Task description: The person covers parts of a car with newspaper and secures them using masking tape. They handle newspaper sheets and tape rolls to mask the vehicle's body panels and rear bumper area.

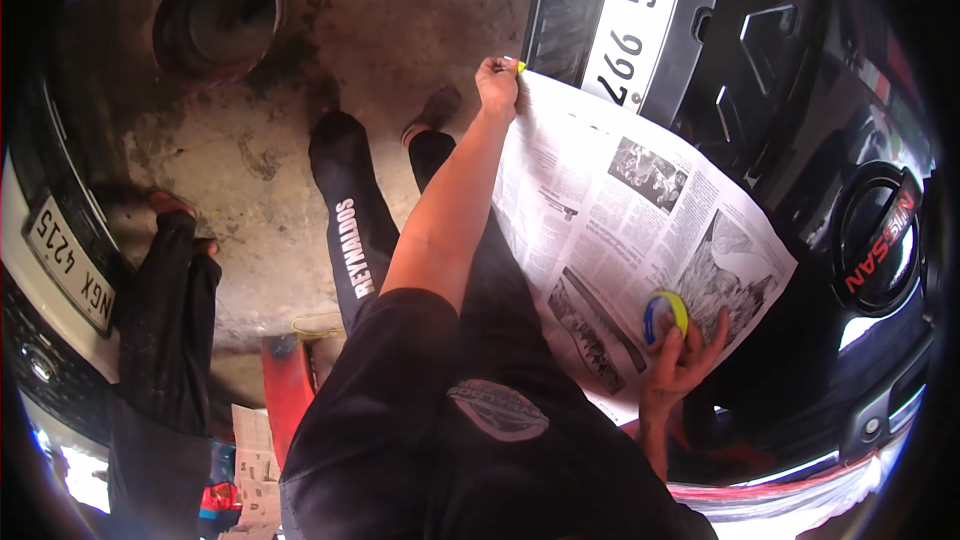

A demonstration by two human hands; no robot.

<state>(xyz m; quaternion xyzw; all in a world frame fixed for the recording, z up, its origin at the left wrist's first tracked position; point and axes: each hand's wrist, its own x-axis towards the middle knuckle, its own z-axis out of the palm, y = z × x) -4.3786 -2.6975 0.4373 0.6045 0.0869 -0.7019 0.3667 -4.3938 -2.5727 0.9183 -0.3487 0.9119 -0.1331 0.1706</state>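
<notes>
We pinch the light, floppy newspaper (640, 230) by its far corner with our left hand (497, 83) (easily torn), our right hand (683, 355) closed around tape (665, 314).

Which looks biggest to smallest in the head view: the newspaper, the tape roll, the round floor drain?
1. Newspaper, by far the largest.
2. Floor drain.
3. Tape roll, held in the right hand.
The drain lies farther from the camera, so its true size is unsure.
</notes>
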